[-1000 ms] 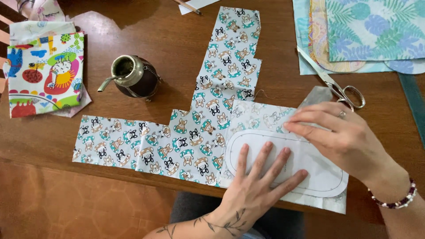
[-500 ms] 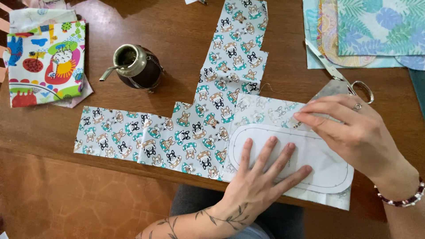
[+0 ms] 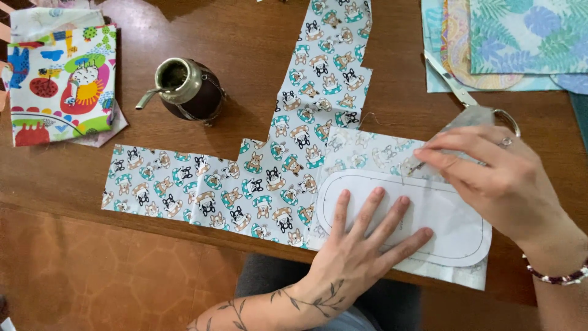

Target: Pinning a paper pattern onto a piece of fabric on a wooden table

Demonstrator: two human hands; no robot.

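Left hand (image 3: 358,245) spread flat, pinning oval paper pattern (image 3: 429,214) against dog-print fabric (image 3: 269,184) (steadying it); right hand (image 3: 490,178) pinching a pin (image 3: 411,168).

Bare left hand (image 3: 361,245), leafy vine tattoo along forearm; right hand (image 3: 496,178) wearing slim silver ring, dark beaded bracelet at wrist.

No packages, no labels, no signs, no screens anywhere on the table
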